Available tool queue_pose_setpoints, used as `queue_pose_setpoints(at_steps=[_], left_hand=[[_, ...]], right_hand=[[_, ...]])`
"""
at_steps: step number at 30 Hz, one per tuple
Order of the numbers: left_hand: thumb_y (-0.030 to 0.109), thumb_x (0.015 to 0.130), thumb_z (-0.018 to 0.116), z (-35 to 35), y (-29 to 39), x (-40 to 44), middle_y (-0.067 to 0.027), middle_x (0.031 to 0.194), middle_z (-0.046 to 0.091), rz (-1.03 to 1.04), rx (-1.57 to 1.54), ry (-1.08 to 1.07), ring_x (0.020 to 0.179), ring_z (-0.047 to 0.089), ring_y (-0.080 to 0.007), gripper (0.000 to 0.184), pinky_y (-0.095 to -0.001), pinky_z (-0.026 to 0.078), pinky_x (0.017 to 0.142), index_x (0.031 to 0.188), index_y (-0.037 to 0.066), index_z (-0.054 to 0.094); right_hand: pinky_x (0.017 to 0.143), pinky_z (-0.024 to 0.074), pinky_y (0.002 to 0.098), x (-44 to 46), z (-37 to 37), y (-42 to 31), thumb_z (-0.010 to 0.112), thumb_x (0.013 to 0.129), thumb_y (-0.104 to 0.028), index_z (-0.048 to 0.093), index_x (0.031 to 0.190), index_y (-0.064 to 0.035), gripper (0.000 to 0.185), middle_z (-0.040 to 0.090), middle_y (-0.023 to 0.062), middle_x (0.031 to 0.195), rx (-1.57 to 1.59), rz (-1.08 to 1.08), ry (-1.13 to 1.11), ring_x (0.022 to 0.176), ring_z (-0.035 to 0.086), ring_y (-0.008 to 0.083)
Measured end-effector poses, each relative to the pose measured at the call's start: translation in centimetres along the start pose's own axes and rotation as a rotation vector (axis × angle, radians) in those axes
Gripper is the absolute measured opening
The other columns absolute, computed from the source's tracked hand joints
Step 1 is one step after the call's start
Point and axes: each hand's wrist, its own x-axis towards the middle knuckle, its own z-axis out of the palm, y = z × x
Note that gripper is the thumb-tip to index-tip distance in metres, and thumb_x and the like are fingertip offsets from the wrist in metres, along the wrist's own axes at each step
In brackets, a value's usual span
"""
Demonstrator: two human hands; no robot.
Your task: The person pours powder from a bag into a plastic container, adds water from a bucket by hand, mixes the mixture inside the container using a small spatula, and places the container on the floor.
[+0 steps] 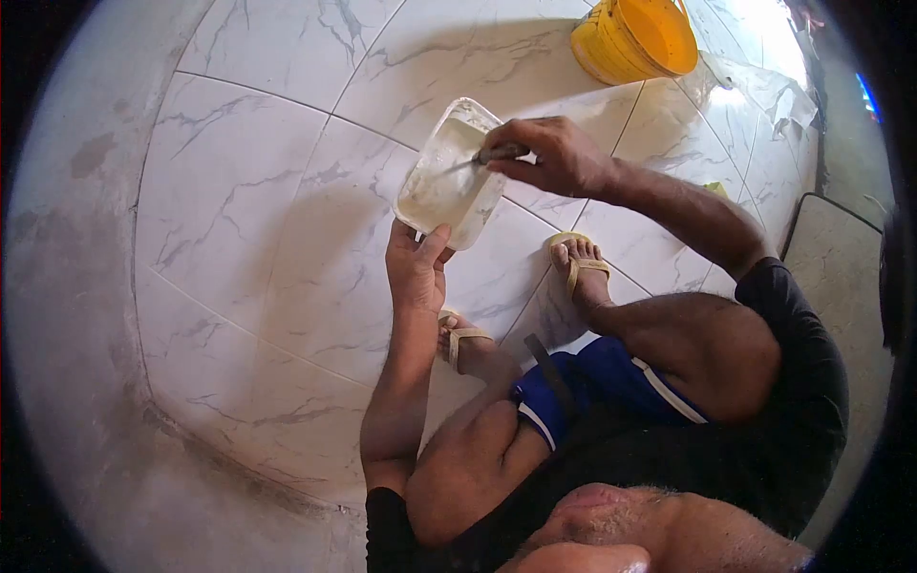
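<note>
A white rectangular tub (pixel 444 181) is tilted above the tiled floor, with whitish residue on its inner walls. My left hand (pixel 418 263) grips the tub by its lower end, the thumb over the rim. My right hand (pixel 554 158) is closed around the dark handle of a small tool (pixel 503 152). The tool's thin metal blade reaches into the tub; whether its tip touches the bottom cannot be made out.
A yellow bucket (pixel 621 43) stands on the marbled floor tiles (pixel 229 181) at the top. Clear plastic sheeting (pixel 764 95) lies right of it. My sandalled feet (pixel 585 267) are below the tub. A grey wall (pixel 76 286) runs along the left.
</note>
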Motion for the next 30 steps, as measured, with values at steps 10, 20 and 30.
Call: queue_pose_setpoints(at_steps=[10,20,30], left_hand=[[-0.003,0.083,0.070,-0.2,-0.2,0.2,-0.0149,0.128,0.059,0.004,-0.065,0.006,0.111,0.066,-0.0257,0.056,-0.0404,0.061,0.091,0.134,0.000,0.047],[-0.005,0.082,0.067,-0.4,-0.2,0.1,-0.0150,0.128,0.059,-0.016,-0.051,0.018,0.112,0.065,-0.0249,0.058,-0.0389,0.061,0.090,0.136,-0.001,0.047],[-0.004,0.083,0.066,-0.2,-0.1,-0.1,-0.0148,0.132,0.056,-0.039,-0.059,0.025,0.114,0.064,-0.0248,0.056,-0.0399,0.061,0.091,0.136,-0.002,0.048]], right_hand=[[0.075,0.0587,0.0382,0.3,-0.2,-0.4,0.071,0.091,-0.020,0.061,0.110,-0.0059,0.026,0.073,0.0148,0.091,-0.011,0.065,-0.034,0.086,0.073,0.0303],[0.078,0.0582,0.0374,1.9,-1.5,-0.5,0.072,0.091,-0.017,0.059,0.112,-0.0041,0.028,0.074,0.0128,0.097,-0.058,0.125,-0.094,0.089,0.074,0.0277],[0.073,0.0580,0.0399,2.6,-1.5,1.1,0.075,0.087,-0.016,0.060,0.108,-0.0068,0.028,0.071,0.0119,0.097,-0.269,-0.255,-0.084,0.085,0.070,0.0320]])
